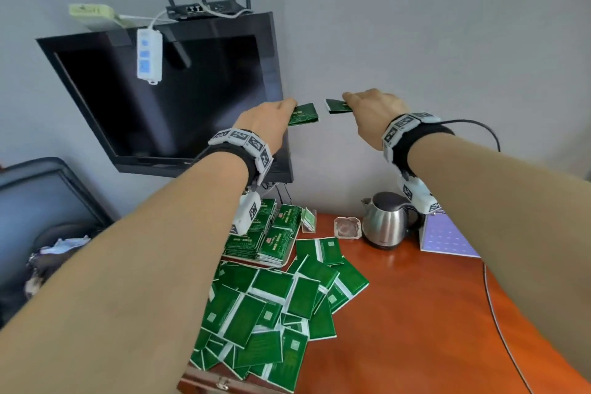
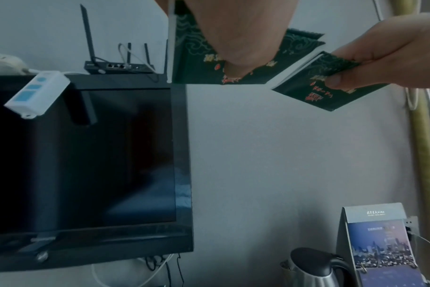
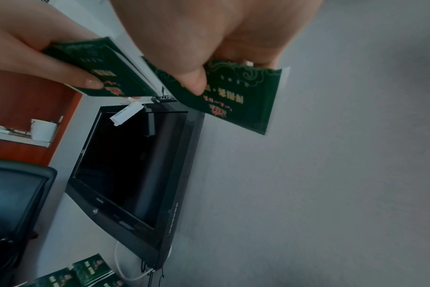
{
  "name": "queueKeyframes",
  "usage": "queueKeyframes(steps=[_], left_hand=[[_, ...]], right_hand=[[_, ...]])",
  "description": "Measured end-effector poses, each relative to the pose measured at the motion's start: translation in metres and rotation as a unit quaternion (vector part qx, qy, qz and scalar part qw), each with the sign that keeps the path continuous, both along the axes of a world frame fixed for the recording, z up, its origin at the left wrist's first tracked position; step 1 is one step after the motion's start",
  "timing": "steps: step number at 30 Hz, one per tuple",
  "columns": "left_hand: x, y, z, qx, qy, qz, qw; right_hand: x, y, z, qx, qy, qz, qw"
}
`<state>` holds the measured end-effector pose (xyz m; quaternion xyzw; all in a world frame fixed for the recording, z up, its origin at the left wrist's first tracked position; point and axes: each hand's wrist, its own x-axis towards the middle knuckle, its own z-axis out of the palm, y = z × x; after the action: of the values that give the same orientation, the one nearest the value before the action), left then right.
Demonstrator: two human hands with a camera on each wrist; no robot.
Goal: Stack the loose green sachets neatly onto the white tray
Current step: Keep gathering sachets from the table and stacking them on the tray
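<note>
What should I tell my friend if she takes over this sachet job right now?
Left hand: raised, pinching a small bunch of green sachets.
Right hand: raised, pinching another bunch; the two bunches are close but apart.
White tray: at the desk's back edge, already carrying several neat stacks.
Left to do: set down both bunches, then clear the big loose pile on the desk in front of the tray.

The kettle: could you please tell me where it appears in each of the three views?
Head: kettle stands on the table at centre right, below the right wrist.
Left wrist: bottom right corner, beside the calendar.
Right wrist: not in it.
Shared landmark: the wall TV.
</note>
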<state>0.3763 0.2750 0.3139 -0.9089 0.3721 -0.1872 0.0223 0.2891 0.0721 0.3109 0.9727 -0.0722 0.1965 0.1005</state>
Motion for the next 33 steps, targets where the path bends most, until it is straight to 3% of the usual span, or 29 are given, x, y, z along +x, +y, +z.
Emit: queueKeyframes(steps=[15,23,33], left_hand=[[0.128,0.125,-0.069,0.042,0.041,0.003,0.998],[0.191,0.154,-0.166,0.099,0.103,0.017,0.990],[0.256,0.179,-0.281,0.153,0.183,0.048,0.970]], right_hand=[[0.115,0.123,-0.075,0.050,0.069,-0.020,0.996],[0.186,0.166,-0.161,0.093,0.187,0.001,0.978],[0.262,0.174,-0.280,0.158,0.285,0.015,0.945]])
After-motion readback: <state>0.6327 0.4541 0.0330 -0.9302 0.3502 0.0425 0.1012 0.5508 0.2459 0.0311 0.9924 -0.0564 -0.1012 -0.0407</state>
